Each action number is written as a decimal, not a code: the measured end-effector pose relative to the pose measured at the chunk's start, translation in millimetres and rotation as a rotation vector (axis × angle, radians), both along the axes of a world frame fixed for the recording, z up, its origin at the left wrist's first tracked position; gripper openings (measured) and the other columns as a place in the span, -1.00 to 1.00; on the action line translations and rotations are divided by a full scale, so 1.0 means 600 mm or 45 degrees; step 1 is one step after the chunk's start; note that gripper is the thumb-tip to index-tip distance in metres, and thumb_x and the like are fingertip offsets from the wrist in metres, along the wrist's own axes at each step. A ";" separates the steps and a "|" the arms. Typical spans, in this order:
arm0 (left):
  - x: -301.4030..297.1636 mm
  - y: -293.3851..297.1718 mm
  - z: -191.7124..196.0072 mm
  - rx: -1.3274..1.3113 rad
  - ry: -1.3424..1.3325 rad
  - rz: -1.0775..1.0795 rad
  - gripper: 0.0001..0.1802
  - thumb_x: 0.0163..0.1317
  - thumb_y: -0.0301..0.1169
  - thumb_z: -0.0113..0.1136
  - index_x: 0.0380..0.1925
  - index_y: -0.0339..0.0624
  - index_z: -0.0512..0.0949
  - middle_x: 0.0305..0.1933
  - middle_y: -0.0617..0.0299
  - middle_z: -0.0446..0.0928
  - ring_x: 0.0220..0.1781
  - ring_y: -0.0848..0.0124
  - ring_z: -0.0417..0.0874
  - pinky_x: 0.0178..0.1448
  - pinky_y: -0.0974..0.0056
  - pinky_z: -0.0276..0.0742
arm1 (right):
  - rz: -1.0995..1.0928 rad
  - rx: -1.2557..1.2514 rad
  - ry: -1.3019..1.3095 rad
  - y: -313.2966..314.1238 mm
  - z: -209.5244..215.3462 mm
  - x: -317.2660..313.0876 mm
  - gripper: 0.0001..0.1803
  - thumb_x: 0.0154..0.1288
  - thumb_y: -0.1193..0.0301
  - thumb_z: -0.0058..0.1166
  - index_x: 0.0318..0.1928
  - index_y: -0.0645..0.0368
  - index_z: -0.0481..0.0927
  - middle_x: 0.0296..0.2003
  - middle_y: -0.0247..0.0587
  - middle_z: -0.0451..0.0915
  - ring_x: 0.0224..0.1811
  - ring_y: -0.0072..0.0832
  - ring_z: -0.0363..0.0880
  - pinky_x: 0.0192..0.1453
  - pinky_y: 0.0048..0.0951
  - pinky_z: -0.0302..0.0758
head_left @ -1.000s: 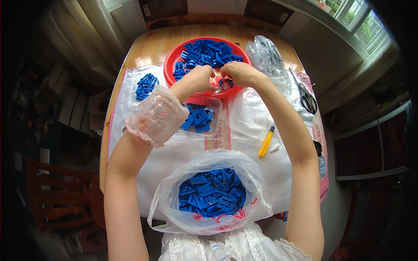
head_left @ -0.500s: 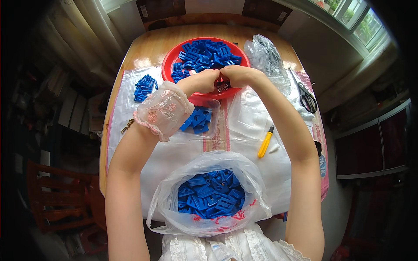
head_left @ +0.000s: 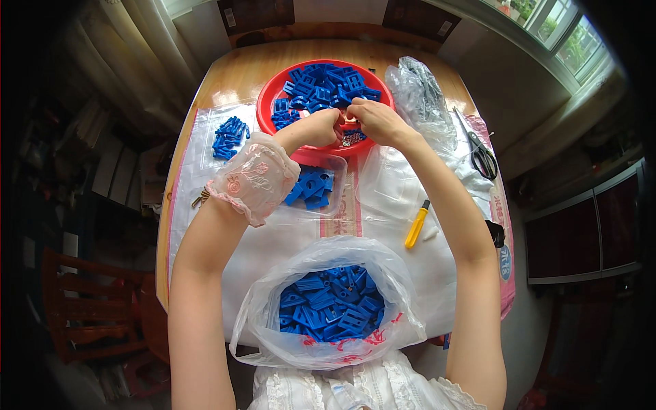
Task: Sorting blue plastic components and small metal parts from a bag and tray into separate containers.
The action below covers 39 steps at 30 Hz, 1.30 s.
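Observation:
Both my hands are over the near side of a red basin [head_left: 265, 102], their fingertips close to each other. My left hand [head_left: 320, 128] is closed with its fingers curled in, and whatever it grips is hidden. Beside it my right hand [head_left: 374, 121] has bent, pinched fingers; anything between them is too small to name. Blue plastic parts [head_left: 324, 83] fill the far side of the basin. Just below my hands in the basin lie small silvery metal pieces [head_left: 352, 138]. Smaller blue pieces [head_left: 283, 119] are to the left of my left hand.
Nearest me stands a plastic bag [head_left: 256, 307] full of blue parts. A clear tray [head_left: 338, 179] holds flat blue pieces; blue pegs [head_left: 231, 137] lie left. On the right are a yellow-handled tool [head_left: 417, 225], scissors [head_left: 482, 156], a clear lid [head_left: 389, 181] and crumpled plastic [head_left: 420, 96].
My right hand has lifted and turned slightly, its fingertips drawing a little apart from my left hand. More of the small metal pieces shows beneath. My left hand has barely moved.

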<state>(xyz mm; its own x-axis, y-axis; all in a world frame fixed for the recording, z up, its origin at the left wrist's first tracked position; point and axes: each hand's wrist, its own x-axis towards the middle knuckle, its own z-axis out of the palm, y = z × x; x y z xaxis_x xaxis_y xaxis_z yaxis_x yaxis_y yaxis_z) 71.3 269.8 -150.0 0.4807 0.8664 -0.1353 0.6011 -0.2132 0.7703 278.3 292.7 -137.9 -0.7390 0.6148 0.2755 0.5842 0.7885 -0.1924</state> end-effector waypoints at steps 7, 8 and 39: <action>0.008 -0.002 0.001 0.051 0.136 -0.007 -0.51 0.10 -0.69 0.33 0.09 -0.37 0.52 -0.03 0.07 0.67 -0.04 0.35 0.72 0.10 0.28 0.66 | 0.056 -0.094 -0.167 -0.003 0.018 0.005 -0.83 0.22 0.61 0.11 -0.18 0.24 0.68 -0.14 -0.09 0.60 0.03 -0.13 0.62 0.12 -0.15 0.53; 0.010 -0.006 0.005 0.052 0.137 -0.009 -0.51 0.10 -0.69 0.33 0.09 -0.36 0.52 -0.02 0.07 0.68 -0.03 0.35 0.72 0.11 0.28 0.66 | 0.053 -0.114 -0.186 -0.006 0.020 0.007 -0.83 0.26 0.59 0.10 -0.16 0.23 0.67 -0.15 -0.09 0.60 0.03 -0.13 0.62 0.12 -0.14 0.52; 0.002 -0.011 -0.012 -0.273 -0.424 0.416 -0.53 0.35 -0.34 -0.21 -0.20 -0.54 0.63 -0.26 -0.14 0.70 -0.33 0.21 0.77 -0.27 0.12 0.72 | 0.221 -0.061 -0.233 -0.049 0.018 -0.012 -0.59 0.60 0.04 -0.16 -0.02 0.04 0.62 -0.15 -0.25 0.59 -0.04 -0.26 0.60 -0.04 -0.21 0.50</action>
